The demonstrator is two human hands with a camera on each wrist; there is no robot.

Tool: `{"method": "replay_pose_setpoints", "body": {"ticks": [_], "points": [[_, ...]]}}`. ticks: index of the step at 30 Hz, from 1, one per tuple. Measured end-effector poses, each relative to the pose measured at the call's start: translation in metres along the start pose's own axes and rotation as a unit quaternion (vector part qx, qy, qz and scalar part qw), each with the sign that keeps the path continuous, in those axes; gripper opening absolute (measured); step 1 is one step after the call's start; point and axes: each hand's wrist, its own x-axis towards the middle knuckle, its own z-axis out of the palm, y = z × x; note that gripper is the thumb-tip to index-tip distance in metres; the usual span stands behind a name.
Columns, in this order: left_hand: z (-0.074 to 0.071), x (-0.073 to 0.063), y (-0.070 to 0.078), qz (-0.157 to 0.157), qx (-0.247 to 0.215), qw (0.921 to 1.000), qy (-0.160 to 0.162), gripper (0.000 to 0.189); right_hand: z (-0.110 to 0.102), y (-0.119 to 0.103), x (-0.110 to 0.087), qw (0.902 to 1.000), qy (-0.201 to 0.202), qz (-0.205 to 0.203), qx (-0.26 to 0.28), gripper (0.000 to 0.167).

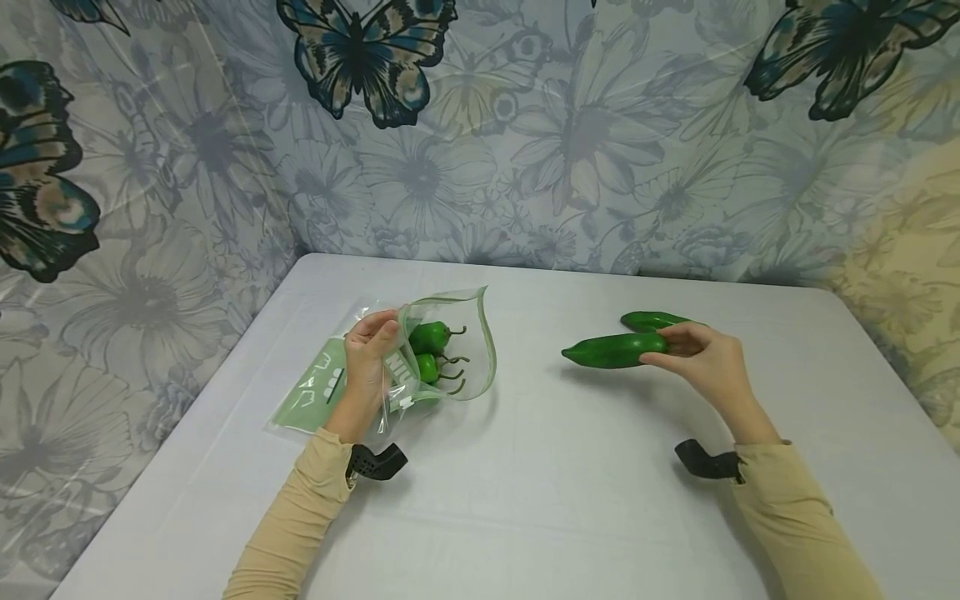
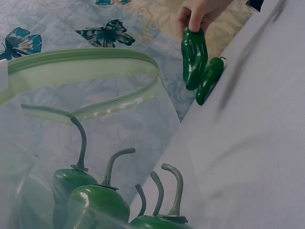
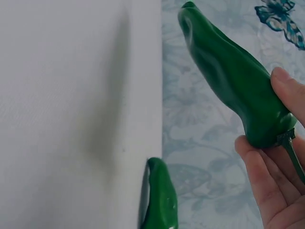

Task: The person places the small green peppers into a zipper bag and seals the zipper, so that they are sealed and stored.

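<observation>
My left hand (image 1: 367, 358) grips the upper side of a clear zip bag (image 1: 307, 400) with green print, its mouth spread toward the right. Several green peppers (image 1: 430, 337) lie inside, their curved stems pointing to the mouth; the left wrist view shows the stems (image 2: 176, 191) close up. My right hand (image 1: 705, 362) pinches a long green pepper (image 1: 611, 351) near its stem end, above the table and tip to the left. Behind it another green pepper (image 1: 648, 320) lies on the table, partly hidden by the hand and held pepper.
A white-covered table (image 1: 540, 500) lies under both hands. Its back edge meets a wall covering (image 1: 480, 167) printed with flowers and butterflies, which also runs down the left and right sides. Black wrist cameras (image 1: 378, 462) sit at both cuffs.
</observation>
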Motion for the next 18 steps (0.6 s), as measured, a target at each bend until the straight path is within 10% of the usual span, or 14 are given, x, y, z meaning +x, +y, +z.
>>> {"method": "replay_pose_setpoints", "body": {"ticks": [5, 18], "points": [[0.000, -0.001, 0.000, 0.000, -0.009, 0.9999, -0.005, 0.021, 0.004, -0.049, -0.003, 0.9988, 0.016, -0.036, -0.030, 0.034], [0.001, 0.001, 0.000, 0.005, -0.007, 1.0000, 0.001, 0.023, 0.018, -0.066, 0.002, 0.9982, -0.009, -0.051, 0.032, 0.036]]}}
